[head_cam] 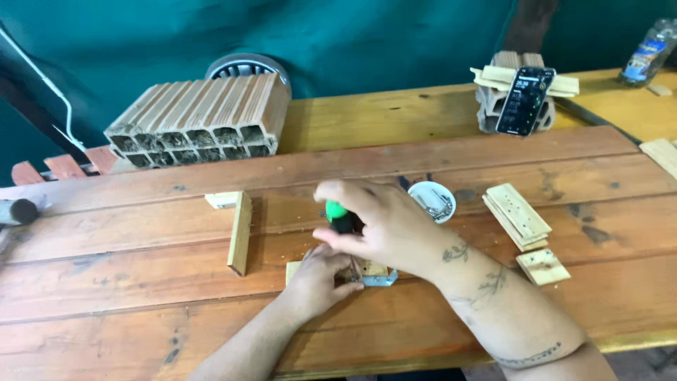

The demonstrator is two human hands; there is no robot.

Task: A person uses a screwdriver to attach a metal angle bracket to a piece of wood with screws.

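a long wooden table (141, 310) of reddish planks fills most of the head view, with a lighter yellow bench top (381, 116) behind it and a dark green wall (352, 35) at the back. on the far left part of the table lies a large hollow clay brick (201, 120), ribbed on top and showing rows of square cells at its near face, with a round grey fan housing (247, 67) half hidden behind it. a smaller grey block (493, 99) stands on the bench to the right, with thin wood strips across it and a dark phone (525, 100) leaning upright against its front. nearer, an l-shaped wood piece (238, 229) stands on the table to the left of the hands. a stack of thin wood slats (517, 215) lies to the right, with one small wood square (542, 267) just beside it. a small white dish (431, 200) holding screws sits behind the hands. the right hand (381, 226) is closed around the green-handled screwdriver (338, 215), held upright near the table's middle. the left hand (317, 279) presses down, fingers curled, on a small wood block (295, 271) fitted with a metal bracket (377, 280), directly below the screwdriver; the tool's tip is hidden by the hands.
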